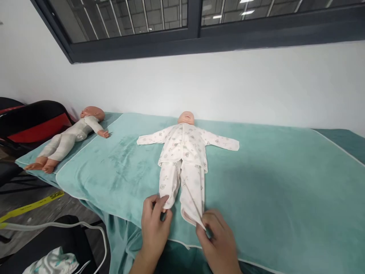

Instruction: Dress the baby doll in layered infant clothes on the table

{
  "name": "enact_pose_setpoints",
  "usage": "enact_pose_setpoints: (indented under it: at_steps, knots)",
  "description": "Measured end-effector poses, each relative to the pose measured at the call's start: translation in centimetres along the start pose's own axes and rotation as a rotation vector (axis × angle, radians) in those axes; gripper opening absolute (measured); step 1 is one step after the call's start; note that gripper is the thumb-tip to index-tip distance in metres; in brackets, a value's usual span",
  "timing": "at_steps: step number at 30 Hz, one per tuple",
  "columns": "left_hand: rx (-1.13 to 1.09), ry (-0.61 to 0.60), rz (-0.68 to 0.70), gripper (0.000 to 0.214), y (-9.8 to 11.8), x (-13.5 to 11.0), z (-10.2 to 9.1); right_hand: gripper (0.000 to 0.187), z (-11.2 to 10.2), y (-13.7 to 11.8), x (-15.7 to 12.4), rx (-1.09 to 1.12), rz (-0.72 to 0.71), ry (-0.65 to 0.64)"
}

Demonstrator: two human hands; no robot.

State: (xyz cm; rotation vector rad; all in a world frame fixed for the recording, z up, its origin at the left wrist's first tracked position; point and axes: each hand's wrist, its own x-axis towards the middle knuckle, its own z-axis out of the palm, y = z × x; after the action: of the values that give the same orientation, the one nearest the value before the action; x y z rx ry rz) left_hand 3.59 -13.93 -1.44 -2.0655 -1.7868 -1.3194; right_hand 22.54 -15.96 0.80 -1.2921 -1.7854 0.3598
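As fingers point(148, 204) pinch, trouser cuffs point(170, 197) sit between

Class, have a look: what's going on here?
A person handles a doll lying face up on a teal blanket, dressed in a white printed top and trousers. The left hand and the right hand each pinch one trouser-leg hem. A second doll lies further left.

On the teal blanket point(270, 182) lie a doll in printed pyjamas point(184, 152) mid-surface and a second doll point(71, 139) far left.
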Motion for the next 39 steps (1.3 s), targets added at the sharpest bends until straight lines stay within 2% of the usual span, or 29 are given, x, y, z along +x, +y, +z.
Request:
enact_pose_setpoints:
  at_steps: [4, 8, 11, 15, 19, 25, 30, 33, 35, 37, 39]
  knots:
    - [0.128, 0.063, 0.053, 0.028, 0.4, 0.5, -0.8, 0.019, -1.8, 0.1, -1.3, -0.039, 0.029, 0.074]
    - [0.241, 0.076, 0.084, 0.026, 0.8, 0.7, -1.0, 0.013, -1.0, 0.3, -1.4, -0.066, -0.045, -0.056]
    - [0.196, 0.06, 0.021, 0.022, 0.9, 0.0, -0.8, 0.01, -0.2, 0.3, -1.7, -0.056, -0.029, -0.117]
    - [0.109, 0.05, -0.09, 0.022, 0.9, -1.2, -0.8, 0.008, 0.0, 0.5, -2.3, -0.032, 0.097, -0.033]
    - [0.033, 0.042, -0.148, 0.021, 0.9, -1.1, -0.9, 0.01, 0.2, 0.9, -2.6, -0.006, 0.168, 0.013]
    - [0.05, 0.077, -0.092, 0.019, 0.9, -1.1, -1.1, 0.018, 0.6, 1.0, -2.8, 0.077, 0.223, 0.037]
    - [-0.029, 0.064, -0.061, 0.019, 0.9, -1.8, -2.7, 0.02, -0.3, 1.7, -2.9, 0.26, 0.321, 0.116]
    - [-0.11, 0.118, -0.1, 0.014, -0.3, -0.1, -3.4, 0.024, -1.5, 3.2, -0.5, 0.317, 0.376, 0.151]
    - [-0.173, 0.164, -0.201, 0.012, -1.8, 2.6, -2.9, 0.033, -2.0, 4.4, 2.8, 0.328, 0.442, 0.186]
    - [-0.278, 0.151, -0.368, 0.018, -3.5, 6.2, -1.4, 0.042, -1.9, 5.9, 7.3, 0.327, 0.498, 0.242]
    - [-0.423, 0.061, -0.529, 0.025, -5.0, 10.2, 0.7, 0.047, -1.3, 7.4, 12.2, 0.321, 0.554, 0.257]
